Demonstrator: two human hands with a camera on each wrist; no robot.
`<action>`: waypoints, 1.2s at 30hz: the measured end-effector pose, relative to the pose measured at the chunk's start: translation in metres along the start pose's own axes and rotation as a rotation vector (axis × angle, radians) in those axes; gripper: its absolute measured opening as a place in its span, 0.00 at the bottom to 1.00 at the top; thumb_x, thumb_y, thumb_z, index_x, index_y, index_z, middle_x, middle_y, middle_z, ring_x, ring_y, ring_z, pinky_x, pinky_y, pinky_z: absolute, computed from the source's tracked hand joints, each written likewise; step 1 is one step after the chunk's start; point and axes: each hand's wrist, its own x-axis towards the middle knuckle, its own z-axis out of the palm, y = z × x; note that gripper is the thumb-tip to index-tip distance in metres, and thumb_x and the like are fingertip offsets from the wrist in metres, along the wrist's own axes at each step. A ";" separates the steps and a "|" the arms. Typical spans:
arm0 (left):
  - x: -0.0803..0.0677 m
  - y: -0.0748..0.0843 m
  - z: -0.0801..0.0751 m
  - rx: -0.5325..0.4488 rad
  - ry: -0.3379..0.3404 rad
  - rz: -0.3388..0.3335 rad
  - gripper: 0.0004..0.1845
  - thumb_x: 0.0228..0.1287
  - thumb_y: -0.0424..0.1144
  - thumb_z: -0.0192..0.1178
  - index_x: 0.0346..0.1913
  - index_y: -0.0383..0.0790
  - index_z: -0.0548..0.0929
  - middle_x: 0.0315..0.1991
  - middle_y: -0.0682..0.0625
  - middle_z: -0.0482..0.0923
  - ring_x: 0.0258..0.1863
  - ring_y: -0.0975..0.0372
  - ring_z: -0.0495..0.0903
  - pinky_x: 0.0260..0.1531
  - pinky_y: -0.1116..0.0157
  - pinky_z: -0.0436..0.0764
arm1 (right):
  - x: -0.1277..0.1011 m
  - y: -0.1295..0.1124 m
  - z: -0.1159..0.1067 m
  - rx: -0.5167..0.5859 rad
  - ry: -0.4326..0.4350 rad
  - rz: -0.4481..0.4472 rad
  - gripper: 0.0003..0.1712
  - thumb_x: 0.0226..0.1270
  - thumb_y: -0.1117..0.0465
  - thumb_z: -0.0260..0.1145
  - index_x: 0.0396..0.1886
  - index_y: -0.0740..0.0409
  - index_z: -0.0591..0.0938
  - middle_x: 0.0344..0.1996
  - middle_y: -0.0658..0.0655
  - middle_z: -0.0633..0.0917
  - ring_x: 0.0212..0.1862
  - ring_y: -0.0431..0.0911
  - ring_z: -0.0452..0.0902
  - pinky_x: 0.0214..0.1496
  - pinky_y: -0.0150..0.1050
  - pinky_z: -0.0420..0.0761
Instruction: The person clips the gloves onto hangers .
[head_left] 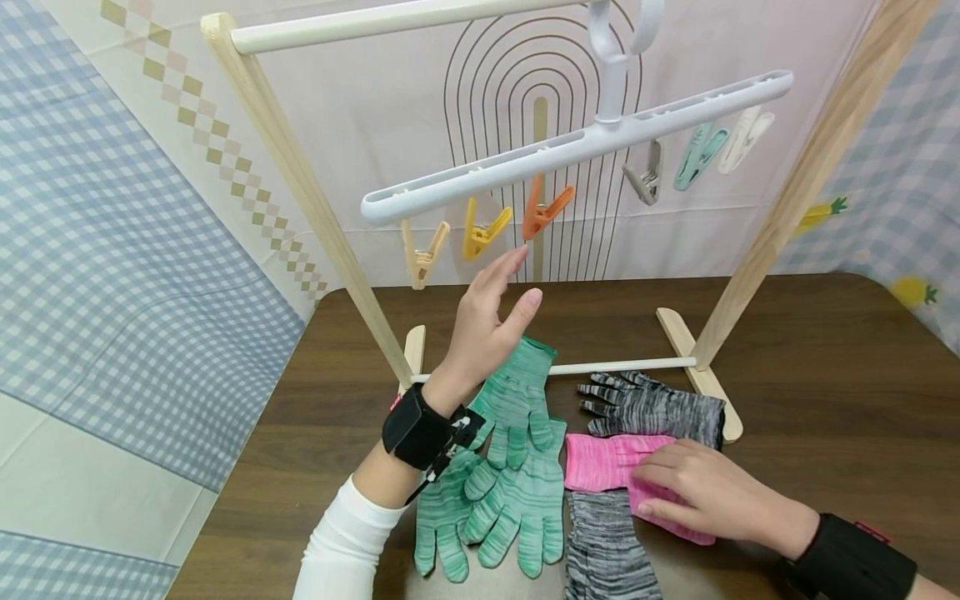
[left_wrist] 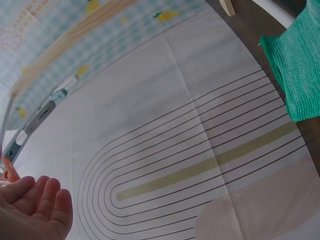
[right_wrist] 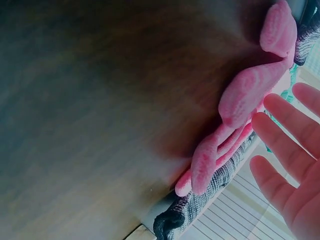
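Note:
My left hand (head_left: 516, 282) is raised with fingers straight and holds nothing; its fingertips are just below the orange clip (head_left: 544, 209) on a white clip hanger (head_left: 577, 146). In the left wrist view the left hand (left_wrist: 35, 206) shows an empty palm beside the orange clip (left_wrist: 7, 171). My right hand (head_left: 663, 493) lies flat on a pink glove (head_left: 600, 461) on the table. The right wrist view shows the right hand's fingers (right_wrist: 285, 150) straight beside the pink glove (right_wrist: 240, 100). Several green gloves (head_left: 517, 483) lie under my left forearm.
Grey striped gloves (head_left: 652, 408) lie behind and in front of the pink one. The hanger also carries beige (head_left: 422, 254), yellow (head_left: 483, 233), grey (head_left: 648, 179), teal (head_left: 697, 154) and white (head_left: 742, 137) clips. It hangs on a wooden rack (head_left: 300, 183) standing on a dark table (head_left: 840, 375).

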 end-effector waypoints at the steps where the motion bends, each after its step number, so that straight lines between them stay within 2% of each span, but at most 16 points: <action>1: 0.000 0.000 0.000 -0.011 -0.003 -0.009 0.36 0.63 0.61 0.35 0.62 0.35 0.63 0.61 0.43 0.64 0.58 0.57 0.65 0.53 0.61 0.68 | 0.000 0.000 0.000 0.002 -0.001 0.001 0.15 0.49 0.45 0.66 0.34 0.46 0.82 0.33 0.38 0.81 0.39 0.34 0.75 0.46 0.32 0.65; 3: 0.001 0.001 -0.001 -0.036 -0.010 -0.022 0.34 0.64 0.60 0.37 0.62 0.36 0.63 0.61 0.43 0.64 0.57 0.58 0.66 0.52 0.63 0.69 | 0.000 0.000 0.000 0.001 -0.003 0.002 0.15 0.50 0.45 0.66 0.34 0.46 0.82 0.33 0.38 0.81 0.39 0.35 0.75 0.46 0.31 0.65; 6: 0.002 0.004 -0.002 -0.067 -0.025 -0.052 0.27 0.66 0.50 0.43 0.63 0.38 0.63 0.61 0.44 0.64 0.56 0.59 0.66 0.50 0.64 0.69 | 0.000 0.000 -0.001 -0.001 -0.006 0.003 0.15 0.50 0.45 0.65 0.35 0.46 0.82 0.33 0.38 0.81 0.39 0.35 0.75 0.46 0.32 0.65; 10: 0.004 0.008 -0.003 -0.089 -0.042 -0.091 0.24 0.64 0.37 0.49 0.63 0.38 0.62 0.61 0.45 0.64 0.56 0.59 0.66 0.51 0.62 0.69 | 0.000 0.000 -0.002 -0.001 -0.012 0.006 0.15 0.50 0.45 0.65 0.35 0.46 0.82 0.33 0.38 0.81 0.39 0.35 0.76 0.46 0.32 0.67; 17: 0.009 0.011 -0.003 -0.145 -0.042 -0.098 0.25 0.64 0.37 0.48 0.64 0.39 0.60 0.61 0.49 0.64 0.57 0.63 0.66 0.50 0.66 0.69 | -0.001 0.000 -0.002 0.000 -0.022 0.017 0.15 0.51 0.44 0.65 0.36 0.46 0.82 0.34 0.38 0.81 0.39 0.35 0.76 0.45 0.33 0.68; 25: 0.014 0.015 -0.004 -0.186 -0.017 -0.091 0.28 0.64 0.36 0.48 0.66 0.39 0.55 0.58 0.45 0.67 0.54 0.57 0.69 0.49 0.63 0.70 | 0.000 0.000 -0.003 -0.006 -0.026 0.023 0.15 0.51 0.44 0.65 0.36 0.46 0.82 0.34 0.38 0.81 0.39 0.35 0.76 0.44 0.35 0.71; 32: 0.018 0.018 -0.004 -0.200 -0.029 -0.129 0.28 0.64 0.37 0.48 0.66 0.39 0.55 0.59 0.46 0.66 0.54 0.62 0.69 0.49 0.66 0.70 | -0.001 0.000 -0.002 -0.001 -0.029 0.026 0.16 0.51 0.44 0.65 0.37 0.46 0.82 0.34 0.38 0.81 0.40 0.36 0.76 0.44 0.35 0.71; 36: 0.020 0.019 -0.005 -0.216 -0.041 -0.155 0.28 0.65 0.38 0.47 0.67 0.40 0.55 0.58 0.47 0.67 0.54 0.61 0.68 0.50 0.66 0.70 | -0.002 0.000 0.000 0.001 -0.024 0.027 0.16 0.51 0.44 0.65 0.37 0.46 0.82 0.34 0.38 0.81 0.40 0.36 0.76 0.44 0.36 0.71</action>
